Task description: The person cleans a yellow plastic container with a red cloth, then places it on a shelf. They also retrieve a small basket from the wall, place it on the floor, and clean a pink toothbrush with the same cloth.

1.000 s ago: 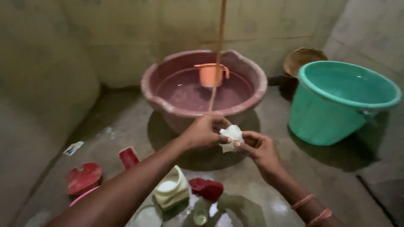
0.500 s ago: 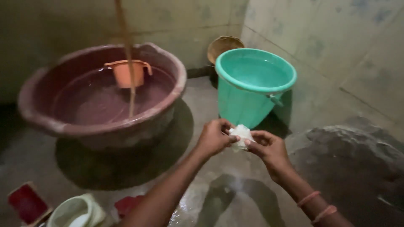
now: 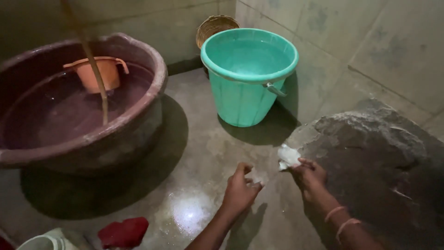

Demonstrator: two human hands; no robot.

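Right hand (image 3: pixel 311 177) pinching a white lump (image 3: pixel 288 156) in its fingertips at the edge of a grey rock (image 3: pixel 370 139), left hand (image 3: pixel 240 190) fingers curled together over wet concrete floor (image 3: pixel 194 153), teal bucket (image 3: pixel 247 76) behind, maroon tub (image 3: pixel 83 106) with orange mug (image 3: pixel 98 73) at left

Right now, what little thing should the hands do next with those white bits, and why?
Probably lower the right hand a touch so its white piece rests on the grey stone. That piece already hangs at the stone's edge, pinched in the fingers, while the left hand holds another white bit over the wet floor.
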